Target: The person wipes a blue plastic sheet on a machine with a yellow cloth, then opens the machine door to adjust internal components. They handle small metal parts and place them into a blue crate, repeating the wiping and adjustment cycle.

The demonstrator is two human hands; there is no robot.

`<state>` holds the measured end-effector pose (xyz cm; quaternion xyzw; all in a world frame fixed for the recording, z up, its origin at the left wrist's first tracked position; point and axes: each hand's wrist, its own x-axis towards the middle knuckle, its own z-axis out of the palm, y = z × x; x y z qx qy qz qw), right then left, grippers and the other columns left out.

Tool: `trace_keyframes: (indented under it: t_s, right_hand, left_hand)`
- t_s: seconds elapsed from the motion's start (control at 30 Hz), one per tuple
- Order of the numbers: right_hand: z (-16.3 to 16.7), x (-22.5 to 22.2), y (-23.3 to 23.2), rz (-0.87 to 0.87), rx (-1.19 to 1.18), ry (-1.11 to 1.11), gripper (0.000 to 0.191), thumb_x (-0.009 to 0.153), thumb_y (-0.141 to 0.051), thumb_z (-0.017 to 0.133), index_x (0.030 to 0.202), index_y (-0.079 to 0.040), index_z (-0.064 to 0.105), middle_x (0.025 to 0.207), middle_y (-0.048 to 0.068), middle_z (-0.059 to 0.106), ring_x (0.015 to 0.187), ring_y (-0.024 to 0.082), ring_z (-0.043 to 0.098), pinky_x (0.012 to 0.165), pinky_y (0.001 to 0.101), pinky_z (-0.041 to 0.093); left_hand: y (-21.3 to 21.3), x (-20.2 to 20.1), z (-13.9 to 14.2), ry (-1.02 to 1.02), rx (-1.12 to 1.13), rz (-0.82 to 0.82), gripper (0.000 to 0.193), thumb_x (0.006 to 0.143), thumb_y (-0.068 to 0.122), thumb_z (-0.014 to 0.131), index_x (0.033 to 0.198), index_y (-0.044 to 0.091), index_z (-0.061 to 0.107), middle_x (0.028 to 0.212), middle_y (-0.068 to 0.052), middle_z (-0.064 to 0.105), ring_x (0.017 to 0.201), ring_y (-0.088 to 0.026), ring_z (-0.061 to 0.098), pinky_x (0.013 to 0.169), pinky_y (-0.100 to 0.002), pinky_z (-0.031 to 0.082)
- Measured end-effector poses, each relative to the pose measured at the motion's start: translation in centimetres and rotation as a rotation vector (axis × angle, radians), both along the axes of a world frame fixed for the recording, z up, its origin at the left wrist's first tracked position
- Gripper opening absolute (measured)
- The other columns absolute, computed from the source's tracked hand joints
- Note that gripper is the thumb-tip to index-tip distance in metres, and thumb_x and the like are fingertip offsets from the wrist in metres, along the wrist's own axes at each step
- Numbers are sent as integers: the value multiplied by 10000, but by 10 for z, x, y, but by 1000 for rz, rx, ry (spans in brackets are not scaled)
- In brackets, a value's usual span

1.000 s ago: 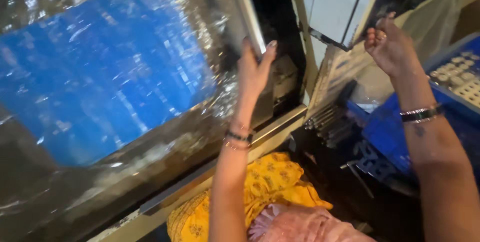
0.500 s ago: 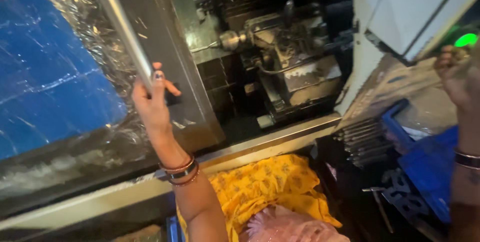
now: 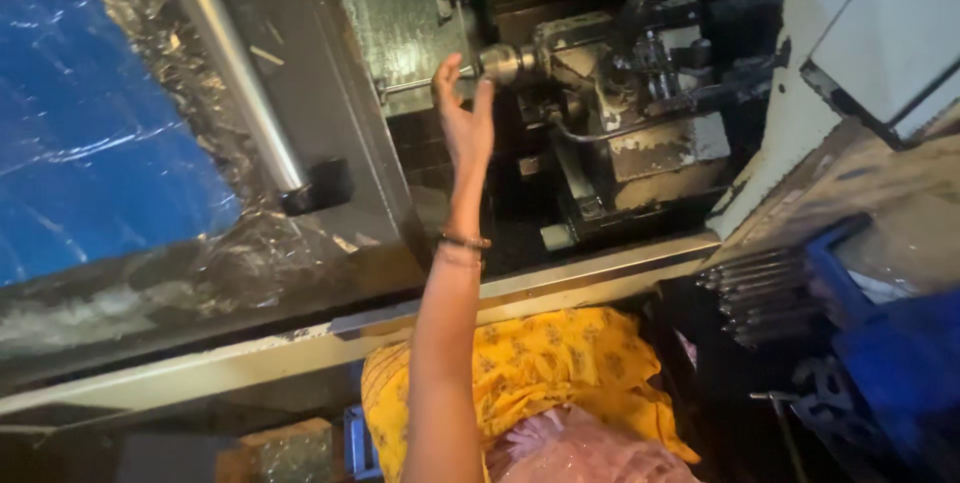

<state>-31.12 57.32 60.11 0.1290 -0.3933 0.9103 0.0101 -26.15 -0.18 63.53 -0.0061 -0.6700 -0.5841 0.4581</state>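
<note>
My left hand reaches up into a dark machine enclosure, fingers apart, with bangles at the wrist. Its fingertips are at a thin metal rod that sticks out to the left of a shiny round chuck. Whether the fingers touch the rod I cannot tell; nothing is gripped. Behind the chuck sits a grimy grey tool block with hoses. My right hand is out of the frame.
The slid-open machine door is at left, with a long steel handle bar and a blue window under crinkled plastic film. A stack of metal bars and a blue crate stand at right. Yellow clothing is below.
The door has slid further left and the opening is wider. My left hand left the door handle and moved right, into the machine by the chuck. My right hand dropped out of view.
</note>
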Motion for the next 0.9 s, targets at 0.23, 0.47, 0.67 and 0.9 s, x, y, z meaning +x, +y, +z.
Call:
trace_keyframes:
  t_s: [0.23,0.47,0.67,0.9]
  right_hand:
    - [14,25,19,-95,-4,12,131,1211,-134,555,1084,-104,557,1067,23,584,985,186,595,925,336,522]
    - [31,31,9,-352,168,83,136,1210,-38,559,1099,-116,548,1033,17,560,942,183,575,886,358,505]
    - [18,45,33,-267,225,-54,206,1195,-283,440,1209,-139,587,1057,124,648,975,215,637,908,351,561]
    - [-144,138,46,28,844,-170,257,985,-290,548,1140,-94,609,965,151,696,861,254,698,759,402,587]
  left_hand:
    - [-62,-93,-20,-252,1055,-12,644,941,338,682,1466,41,457,1330,-135,606,1044,-255,570,989,-484,510]
    - [-75,-88,5,218,1192,-242,364,950,130,675,1287,60,555,1292,-191,658,1206,-335,658,1016,-473,575]
    - [-78,-87,-5,213,1222,-216,250,972,7,644,1215,38,593,1133,-195,739,1011,-337,766,883,-458,667]
    - [-73,-93,-60,-10,622,36,271,981,29,560,1241,47,635,1066,-116,770,907,-208,776,752,-352,669]
